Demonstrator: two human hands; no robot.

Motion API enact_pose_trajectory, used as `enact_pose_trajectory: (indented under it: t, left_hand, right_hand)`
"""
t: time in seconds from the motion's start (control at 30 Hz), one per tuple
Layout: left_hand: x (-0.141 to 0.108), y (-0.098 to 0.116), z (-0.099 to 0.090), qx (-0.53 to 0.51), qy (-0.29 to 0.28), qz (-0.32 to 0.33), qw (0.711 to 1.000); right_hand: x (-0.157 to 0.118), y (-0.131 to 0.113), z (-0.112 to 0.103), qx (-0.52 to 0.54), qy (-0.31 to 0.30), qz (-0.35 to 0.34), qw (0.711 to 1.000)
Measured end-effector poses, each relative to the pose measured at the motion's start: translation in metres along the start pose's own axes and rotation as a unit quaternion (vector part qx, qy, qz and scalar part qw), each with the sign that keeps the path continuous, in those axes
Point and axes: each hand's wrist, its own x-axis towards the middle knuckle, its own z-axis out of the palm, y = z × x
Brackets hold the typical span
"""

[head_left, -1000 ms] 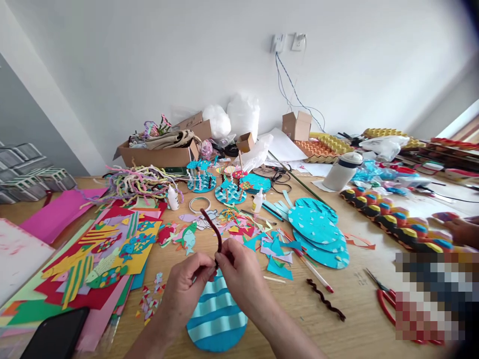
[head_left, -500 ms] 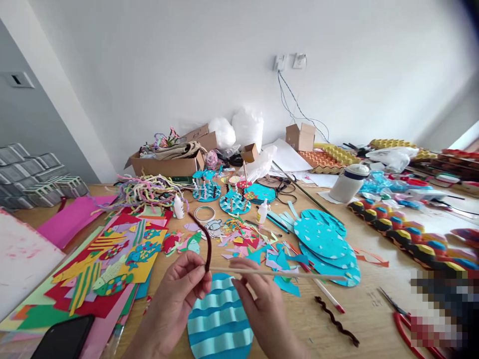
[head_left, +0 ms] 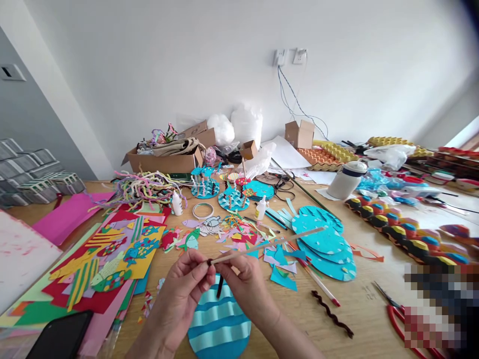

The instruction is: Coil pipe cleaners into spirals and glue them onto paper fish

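My left hand (head_left: 177, 294) pinches one end of a thin pale stick (head_left: 284, 240), together with a dark brown pipe cleaner (head_left: 220, 287) bent around it at the fingertips. My right hand (head_left: 245, 286) is closed beside it, fingers on the pipe cleaner and against the stick. The stick slants up to the right. One end of the pipe cleaner hangs down between my hands. Beneath them lies a blue oval (head_left: 220, 344) with wavy light-blue paper strips. A coiled brown pipe cleaner (head_left: 331, 313) rests on the table to the right.
Blue ovals (head_left: 322, 239) are stacked right of centre, near red-handled scissors (head_left: 396, 314). Paper fish (head_left: 110, 279) and coloured sheets cover the left, beside a black phone (head_left: 60, 336). Glue bottles (head_left: 261, 208), tape (head_left: 203, 210) and paper scraps lie ahead.
The pipe cleaner stood upright above my left hand; now it is bent around the stick and its end hangs down. My right hand moved left, and the stick's far end rose.
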Motion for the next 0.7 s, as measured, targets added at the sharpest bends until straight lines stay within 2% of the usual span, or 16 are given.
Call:
enact_pose_trajectory:
  t: [0.07,0.13,0.23,0.3,0.33,0.4,0.43,0.47,0.57,0.63,0.7]
  left_hand:
    - [0.003,-0.003,-0.005,0.086,0.017,0.065,0.994]
    - [0.006,-0.007,-0.011,0.212,0.026,0.149,0.966]
    - [0.009,-0.012,-0.022,0.389,0.018,0.279,0.878]
    - [0.011,-0.014,-0.028,0.459,0.011,0.347,0.818]
    - [0.011,-0.015,-0.030,0.481,0.010,0.369,0.795]
    - [0.012,-0.015,-0.031,0.499,0.011,0.384,0.777]
    - [0.013,-0.015,-0.031,0.495,0.013,0.370,0.786]
    - [0.013,-0.014,-0.031,0.480,0.015,0.343,0.807]
    - [0.014,-0.012,-0.027,0.378,0.032,0.236,0.895]
    - [0.014,-0.010,-0.024,0.292,0.047,0.188,0.937]
    - [0.012,-0.010,-0.020,0.218,0.061,0.157,0.961]
  right_hand:
    - [-0.007,0.000,0.008,0.050,0.000,0.107,0.993]
    - [-0.010,-0.004,0.013,0.148,-0.015,0.217,0.965]
    - [-0.012,-0.011,0.019,0.340,-0.033,0.343,0.875]
    - [-0.014,-0.014,0.020,0.428,-0.025,0.383,0.818]
    - [-0.015,-0.015,0.021,0.455,-0.019,0.392,0.799]
    - [-0.016,-0.016,0.021,0.477,-0.016,0.396,0.784]
    - [-0.016,-0.016,0.020,0.476,-0.013,0.393,0.787]
    - [-0.017,-0.016,0.019,0.467,-0.012,0.388,0.794]
    - [-0.018,-0.014,0.015,0.401,-0.039,0.355,0.844]
    - [-0.020,-0.011,0.010,0.292,-0.052,0.301,0.906]
    - [-0.023,-0.008,0.006,0.123,-0.029,0.185,0.975]
